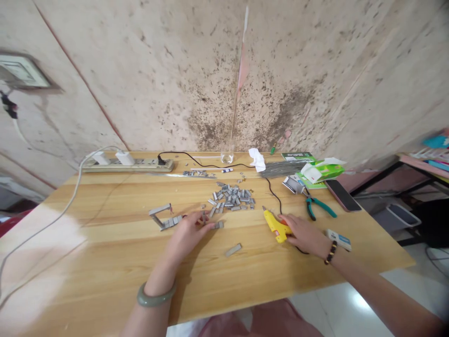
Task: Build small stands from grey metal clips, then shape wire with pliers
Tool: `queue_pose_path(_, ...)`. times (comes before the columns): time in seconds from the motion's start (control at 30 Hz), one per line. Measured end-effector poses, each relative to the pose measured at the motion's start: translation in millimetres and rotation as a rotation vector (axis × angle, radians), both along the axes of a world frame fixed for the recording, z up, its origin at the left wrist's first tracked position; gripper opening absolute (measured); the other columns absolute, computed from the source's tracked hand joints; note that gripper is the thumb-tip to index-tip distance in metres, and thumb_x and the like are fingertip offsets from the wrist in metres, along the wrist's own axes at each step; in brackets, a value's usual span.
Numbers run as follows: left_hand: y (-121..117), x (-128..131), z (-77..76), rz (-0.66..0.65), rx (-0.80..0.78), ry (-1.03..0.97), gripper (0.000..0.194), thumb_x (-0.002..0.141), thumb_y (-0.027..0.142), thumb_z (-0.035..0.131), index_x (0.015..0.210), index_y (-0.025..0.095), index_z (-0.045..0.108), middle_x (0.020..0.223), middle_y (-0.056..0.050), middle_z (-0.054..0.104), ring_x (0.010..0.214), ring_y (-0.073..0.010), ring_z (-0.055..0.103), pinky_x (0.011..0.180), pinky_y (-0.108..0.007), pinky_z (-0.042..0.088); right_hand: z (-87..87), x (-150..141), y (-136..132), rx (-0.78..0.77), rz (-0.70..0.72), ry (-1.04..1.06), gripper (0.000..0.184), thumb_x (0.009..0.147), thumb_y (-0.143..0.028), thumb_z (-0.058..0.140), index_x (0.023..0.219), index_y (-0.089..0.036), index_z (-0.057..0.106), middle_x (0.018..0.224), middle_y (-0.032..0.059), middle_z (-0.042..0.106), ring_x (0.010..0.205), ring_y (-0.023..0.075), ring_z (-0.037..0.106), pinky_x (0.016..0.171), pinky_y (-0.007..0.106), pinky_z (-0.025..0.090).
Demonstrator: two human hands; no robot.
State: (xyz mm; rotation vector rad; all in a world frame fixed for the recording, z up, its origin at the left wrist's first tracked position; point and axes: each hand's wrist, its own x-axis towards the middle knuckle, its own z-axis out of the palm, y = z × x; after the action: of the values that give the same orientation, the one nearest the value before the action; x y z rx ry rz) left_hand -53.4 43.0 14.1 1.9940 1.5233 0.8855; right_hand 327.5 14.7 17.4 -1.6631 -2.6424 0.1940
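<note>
My left hand (189, 231) is closed at the left-centre of the table, its thumb and fingertips pinching a small upright grey strip (204, 215). Left of it stands an angled frame of joined grey pieces (160, 210), with a row of flat pieces reaching toward my hand; the fingers hide part of that row. A yellow hot glue gun (275, 225) lies with its nozzle pointing up-left, and my right hand (300, 232) is closed around its handle. Between and beyond the hands is a heap of short grey strips, resembling staples (233, 196). One loose strip (233, 250) lies nearer me.
Teal-handled pliers (317, 206), a phone (343, 195) and a small box (338, 239) lie to the right. Along the back are a power strip (140, 165), a clear glass (227, 154), crumpled tissue (257, 160), a bundle of grey rods (284, 168) and a green tissue pack (322, 170).
</note>
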Motion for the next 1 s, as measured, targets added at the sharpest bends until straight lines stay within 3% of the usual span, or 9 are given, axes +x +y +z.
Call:
queue_pose_path(0.17,0.0,-2.8,2.1,0.022,-0.008,-0.050,0.041,0.076,0.049,0.064,0.104,0.020,0.066,0.092,-0.007,0.072,0.078,-0.0212,0.066,0.073,-0.033,0.052,22.6,-2.3,-3.9,-0.038,-0.049,-0.021,0.056,0.074,-0.018,0.067,0.127,-0.011,0.049,0.122,0.0192,0.056,0.114,0.0334,0.053,0.095,0.048,0.045)
queue_pose_path(0.23,-0.4,-3.1,3.8,0.023,-0.016,-0.077,0.044,0.075,0.050,0.065,0.107,0.020,0.066,0.094,-0.007,0.072,0.078,-0.0211,0.066,0.073,-0.034,0.052,32.8,-21.6,-8.7,0.049,-0.036,0.021,0.047,0.076,-0.014,0.065,0.121,-0.015,0.054,0.121,0.0171,0.057,0.113,0.0333,0.053,0.096,0.050,0.044)
queue_pose_path(0.3,-0.6,-3.5,4.9,0.033,-0.018,-0.097,0.045,0.074,0.051,0.065,0.108,0.020,0.066,0.096,-0.007,0.072,0.078,-0.0212,0.066,0.073,-0.034,0.053,38.2,-52.0,-13.7,0.079,0.071,0.160,0.036,0.082,-0.013,0.059,0.118,-0.019,0.056,0.119,0.0125,0.058,0.112,0.0282,0.054,0.097,0.047,0.044)
queue_pose_path(0.4,-0.4,-4.3,4.3,0.039,-0.021,-0.131,0.047,0.074,0.050,0.066,0.110,0.019,0.066,0.097,-0.008,0.072,0.077,-0.0205,0.066,0.074,-0.035,0.053,33.5,-102.7,-18.0,0.020,0.236,0.281,0.031,0.084,-0.020,0.064,0.114,-0.020,0.058,0.112,0.0092,0.061,0.105,0.0241,0.056,0.093,0.041,0.048)
queue_pose_path(0.53,-0.2,-5.0,2.4,0.036,-0.009,-0.177,0.048,0.072,0.047,0.069,0.111,0.019,0.065,0.097,-0.007,0.072,0.078,-0.0188,0.064,0.078,-0.035,0.052,14.1,-143.6,-15.7,-0.014,0.307,0.230,0.021,0.080,-0.026,0.071,0.098,-0.018,0.064,0.100,0.0073,0.062,0.098,0.0238,0.057,0.087,0.038,0.049)
queue_pose_path(0.67,-1.4,-4.2,4.9,0.038,-0.024,-0.231,0.048,0.072,0.045,0.070,0.111,0.018,0.066,0.097,-0.007,0.072,0.079,-0.0188,0.063,0.079,-0.035,0.052,10.0,-150.7,-8.3,-0.013,0.306,0.202,0.007,0.084,-0.022,0.066,0.087,-0.017,0.064,0.093,0.0062,0.063,0.092,0.0223,0.059,0.082,0.036,0.049)
queue_pose_path(0.83,-3.4,-3.1,9.6,0.034,0.007,-0.281,0.046,0.072,0.042,0.071,0.110,0.016,0.066,0.100,-0.009,0.072,0.085,-0.0207,0.063,0.083,-0.036,0.051,36.4,-156.1,6.0,-0.013,0.207,0.421,0.005,0.091,-0.018,0.055,0.096,-0.018,0.057,0.090,0.0044,0.066,0.082,0.0191,0.062,0.074,0.032,0.049)
queue_pose_path(1.0,-3.8,-6.1,10.0,0.036,0.009,-0.354,0.042,0.071,0.040,0.072,0.106,0.016,0.068,0.098,-0.010,0.072,0.086,-0.0219,0.064,0.084,-0.037,0.051,57.9,-174.5,20.8,0.129,0.198,0.661,0.010,0.095,-0.023,0.047,0.099,-0.019,0.056,0.093,0.0052,0.064,0.085,0.0181,0.061,0.077,0.031,0.048)
